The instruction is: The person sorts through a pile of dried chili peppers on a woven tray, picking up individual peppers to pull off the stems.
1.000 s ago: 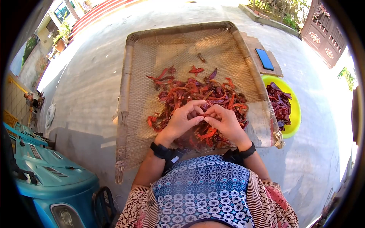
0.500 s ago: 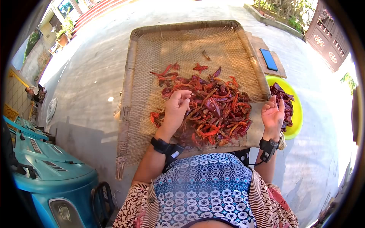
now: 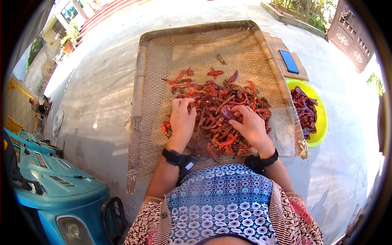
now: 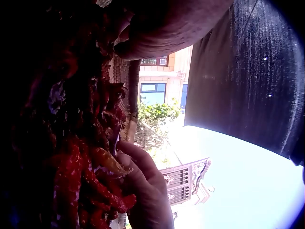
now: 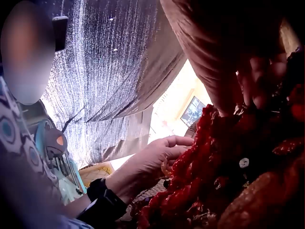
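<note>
Dried red chilies (image 3: 216,134) lie heaped on a woven tray (image 3: 163,53). My left hand (image 3: 182,122) is at the heap's left side, thumb and fingers apart, with nothing visible between them. Around the right end of a broad dark red chili (image 3: 227,112), my right hand (image 3: 251,128) has its thumb and fingers. The left wrist view shows my left hand (image 4: 176,26) close above and my right hand (image 4: 147,191) against the chilies. In the right wrist view, my right hand's (image 5: 214,52) fingers bend down into shadow; my left hand (image 5: 147,164) rests near red chilies (image 5: 190,167).
A yellow-green basin (image 3: 320,118) of dark red chilies stands right of the tray. A phone (image 3: 289,61) lies on a board (image 3: 302,71) behind it. At the left stands a teal vehicle (image 3: 61,183). A person (image 3: 36,104) is far off at the left.
My hands parted from the middle; my right hand swung out beside the basin, then came back to the dark red chili on the heap. My left hand has shifted slightly, its fingers now lower on the heap.
</note>
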`<state>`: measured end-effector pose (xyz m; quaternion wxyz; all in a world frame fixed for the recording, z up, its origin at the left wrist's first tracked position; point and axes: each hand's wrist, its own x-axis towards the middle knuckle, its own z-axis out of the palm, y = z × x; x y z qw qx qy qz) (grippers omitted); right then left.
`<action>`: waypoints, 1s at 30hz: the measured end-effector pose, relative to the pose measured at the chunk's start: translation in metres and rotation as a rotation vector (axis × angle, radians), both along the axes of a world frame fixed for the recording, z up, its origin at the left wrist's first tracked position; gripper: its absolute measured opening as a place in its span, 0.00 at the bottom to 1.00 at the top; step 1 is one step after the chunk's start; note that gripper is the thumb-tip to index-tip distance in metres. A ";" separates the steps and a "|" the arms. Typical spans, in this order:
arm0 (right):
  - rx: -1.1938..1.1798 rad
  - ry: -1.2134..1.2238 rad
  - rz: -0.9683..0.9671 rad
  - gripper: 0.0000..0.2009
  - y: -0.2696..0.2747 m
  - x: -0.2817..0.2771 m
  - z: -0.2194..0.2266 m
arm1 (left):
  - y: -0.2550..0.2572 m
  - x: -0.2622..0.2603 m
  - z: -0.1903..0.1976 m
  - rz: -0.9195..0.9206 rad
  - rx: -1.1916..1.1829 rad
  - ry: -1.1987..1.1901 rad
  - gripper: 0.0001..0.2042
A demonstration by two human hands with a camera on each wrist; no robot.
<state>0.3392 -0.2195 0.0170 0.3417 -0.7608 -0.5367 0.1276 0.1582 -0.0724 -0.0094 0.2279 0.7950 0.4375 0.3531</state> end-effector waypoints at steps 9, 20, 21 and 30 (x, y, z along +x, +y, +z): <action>-0.036 0.147 -0.002 0.17 0.000 0.002 0.000 | -0.008 0.007 0.009 -0.349 -0.335 -0.301 0.08; 0.116 0.606 0.223 0.12 0.000 -0.006 -0.008 | -0.008 0.001 0.018 -0.679 -0.652 -0.329 0.10; 0.108 0.587 0.228 0.12 0.001 -0.005 -0.009 | -0.008 0.001 0.019 -0.677 -0.672 -0.331 0.09; 0.493 0.996 -0.096 0.07 -0.014 0.050 -0.005 | 0.001 -0.007 0.020 -0.427 -0.223 -0.012 0.09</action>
